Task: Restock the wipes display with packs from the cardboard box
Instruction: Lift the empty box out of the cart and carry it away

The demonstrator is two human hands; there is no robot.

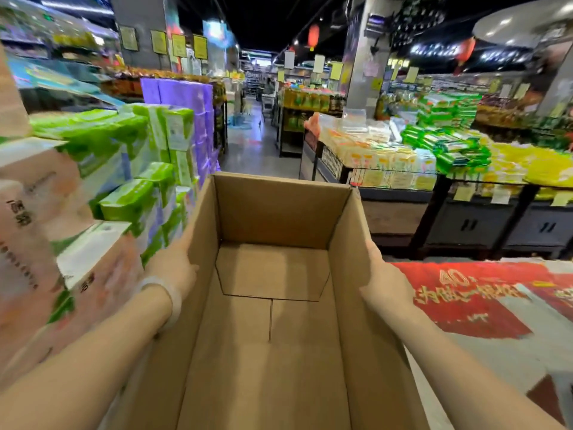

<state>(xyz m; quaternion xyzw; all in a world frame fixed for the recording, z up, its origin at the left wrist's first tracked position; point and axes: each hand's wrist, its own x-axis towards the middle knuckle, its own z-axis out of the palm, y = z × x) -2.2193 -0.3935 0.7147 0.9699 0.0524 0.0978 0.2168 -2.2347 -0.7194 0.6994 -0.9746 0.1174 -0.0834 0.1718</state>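
Observation:
A brown cardboard box (273, 305) fills the lower middle of the head view, open at the top and with nothing inside; its bottom flaps show. My left hand (173, 268) presses flat against the box's left outer wall, and a pale bracelet sits on that wrist. My right hand (384, 280) grips the right outer wall. The box is held up between both hands. Stacked green and white wipes packs (133, 169) stand just left of the box, with pink and white packs (40, 231) nearer to me. The picture is blurred by motion.
A purple stack of packs (192, 100) rises behind the green ones. An aisle of grey floor (257, 147) runs ahead. On the right stands a dark display table (465, 218) with yellow and green goods. A red floor sticker (465, 293) lies beside the box.

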